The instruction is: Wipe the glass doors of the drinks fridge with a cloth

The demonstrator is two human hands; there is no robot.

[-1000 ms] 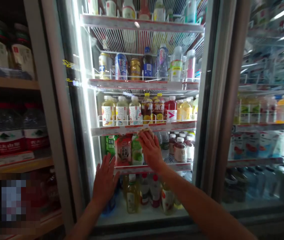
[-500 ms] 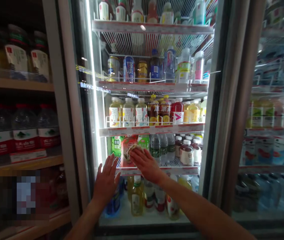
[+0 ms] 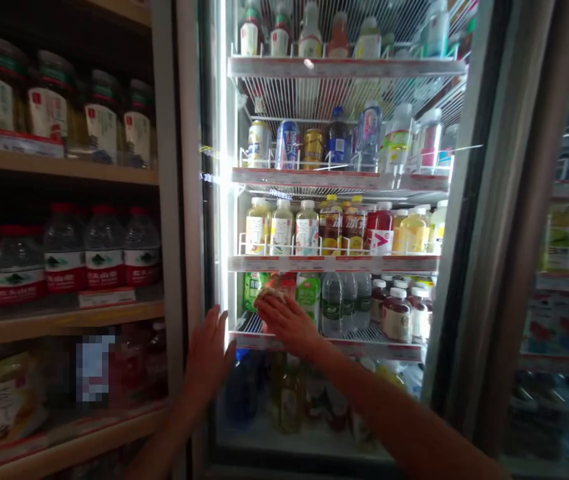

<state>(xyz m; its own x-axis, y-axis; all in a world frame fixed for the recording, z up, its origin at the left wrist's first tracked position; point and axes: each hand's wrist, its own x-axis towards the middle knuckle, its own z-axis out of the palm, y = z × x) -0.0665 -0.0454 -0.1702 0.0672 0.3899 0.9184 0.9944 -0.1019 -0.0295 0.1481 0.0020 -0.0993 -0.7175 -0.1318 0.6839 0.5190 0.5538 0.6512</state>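
- Head view, the only one I have; my operator's picture is centred on a lit drinks cooler with its glass door frame (image 3: 191, 200) at 9 o'clock of the shelves;
- the right hand (image 3: 287, 325) reaches to 6 o'clock, just under picture centre; its fingers (image 3: 269, 308) lie extended and together over a tan mottled wad (image 3: 271, 290), pressing down on it rather than visibly curled round it, so I cannot tell whether they truly grip;
- the wad sits at the fingertips, in front of a red-and-white packet (image 3: 284, 283); I cannot tell if it is cloth or wrapper, or whether glass lies between it and the shelf goods;
- my judgement: it looks light, soft and easily crushed, so I would take it by its bulk under the fingertips, with little force;
- the left hand (image 3: 207, 360) stands at 7 o'clock, open, its fingers (image 3: 217, 327) spread and upright beside the door edge, holding nothing;
- around the hands: a wire shelf lip (image 3: 364, 347) below the right hand, a green-labelled bottle (image 3: 308, 297) and clear water bottles (image 3: 331, 307) at 4 o'clock of the wad;
- at 9 to 10 o'clock, wooden shelving holds labelled jars (image 3: 47, 113) and bottled water (image 3: 104, 247);
- at 3 o'clock stands a neighbouring cooler door (image 3: 519, 200).
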